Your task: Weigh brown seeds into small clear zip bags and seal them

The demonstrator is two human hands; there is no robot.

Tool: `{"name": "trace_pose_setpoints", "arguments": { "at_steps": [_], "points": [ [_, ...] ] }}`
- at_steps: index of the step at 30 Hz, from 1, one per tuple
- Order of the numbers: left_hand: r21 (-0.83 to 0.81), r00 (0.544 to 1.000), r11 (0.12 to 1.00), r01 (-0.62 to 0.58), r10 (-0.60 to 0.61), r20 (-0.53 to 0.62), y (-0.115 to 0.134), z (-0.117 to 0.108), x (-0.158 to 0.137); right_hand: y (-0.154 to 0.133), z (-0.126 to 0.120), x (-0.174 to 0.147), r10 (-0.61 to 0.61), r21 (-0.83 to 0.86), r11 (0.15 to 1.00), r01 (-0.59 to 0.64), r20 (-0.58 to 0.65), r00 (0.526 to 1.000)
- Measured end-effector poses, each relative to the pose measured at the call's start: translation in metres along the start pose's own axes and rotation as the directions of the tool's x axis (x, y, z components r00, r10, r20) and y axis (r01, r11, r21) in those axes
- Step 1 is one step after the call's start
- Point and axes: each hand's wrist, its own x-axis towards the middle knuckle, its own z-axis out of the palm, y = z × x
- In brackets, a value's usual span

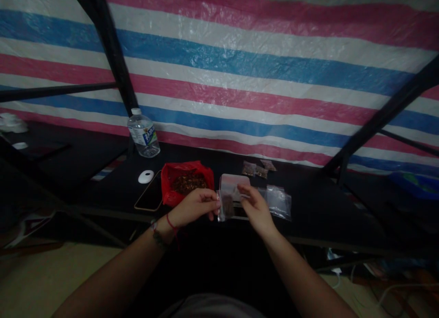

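My left hand [205,204] pinches the edge of a small clear zip bag [227,205] with dark brown bits inside. The bag is held up in front of a pale flat device that looks like a small scale [235,181]. Just right of the bag is my right hand [255,206], its fingers apart and bent a little, over the device's right side; nothing can be made out in them. To the left, a red plastic bag [167,181] stands open, full of brown dried bits [190,182]. Empty clear zip bags [278,201] lie right of my right hand.
Several small filled bags [254,169] lie behind the scale. Left of the red bag are a phone [149,195], a white oval object [146,176] and a clear plastic bottle [144,135]. Dark metal posts [115,57] and a striped sheet [240,80] border the black table [315,208].
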Motion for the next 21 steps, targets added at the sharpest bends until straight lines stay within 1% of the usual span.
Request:
{"name": "trace_pose_setpoints", "arguments": {
  "at_steps": [1, 2, 4, 6, 9, 11, 15, 17, 19, 21],
  "points": [
    [0.003, 1.000, 1.000, 0.013, -0.013, -0.011, -0.001, 0.002, 0.000, -0.004, 0.000, -0.003, -0.046, -0.083, 0.995, 0.047, 0.008, 0.999],
    [0.014, 0.999, 1.000, 0.028, -0.027, -0.018, -0.002, 0.004, 0.001, -0.009, 0.000, -0.007, -0.060, -0.153, 0.986, 0.068, 0.059, 0.996],
    [0.048, 0.999, 0.998, 0.048, -0.047, -0.022, -0.002, 0.009, 0.000, -0.018, 0.003, -0.015, -0.012, -0.252, 0.965, 0.070, 0.227, 0.974],
    [0.090, 0.999, 0.995, 0.045, -0.044, -0.006, -0.002, 0.014, 0.000, -0.023, 0.007, -0.021, 0.058, -0.310, 0.949, 0.055, 0.343, 0.937],
    [0.154, 0.998, 0.987, 0.036, -0.043, 0.044, -0.003, 0.020, -0.002, -0.021, 0.011, -0.025, 0.120, -0.338, 0.941, 0.025, 0.401, 0.908],
    [0.156, 0.996, 0.987, 0.047, -0.058, 0.066, -0.004, 0.022, -0.002, -0.019, 0.009, -0.024, 0.130, -0.318, 0.948, 0.020, 0.444, 0.887],
    [0.109, 0.994, 0.992, 0.058, -0.067, 0.084, -0.005, 0.021, -0.002, -0.020, -0.002, -0.018, 0.072, -0.267, 0.959, 0.092, 0.547, 0.834],
    [0.111, 0.993, 0.992, 0.062, -0.072, 0.091, -0.004, 0.021, -0.002, -0.020, -0.005, -0.015, 0.056, -0.240, 0.965, 0.104, 0.580, 0.813],
    [0.118, 0.993, 0.990, 0.074, -0.084, 0.083, -0.003, 0.021, -0.003, -0.019, -0.006, -0.014, 0.068, -0.223, 0.971, 0.082, 0.590, 0.804],
    [0.146, 0.993, 0.985, 0.089, -0.099, 0.064, -0.004, 0.023, -0.004, -0.016, -0.004, -0.013, 0.084, -0.251, 0.965, 0.080, 0.582, 0.809]
  ]
}}
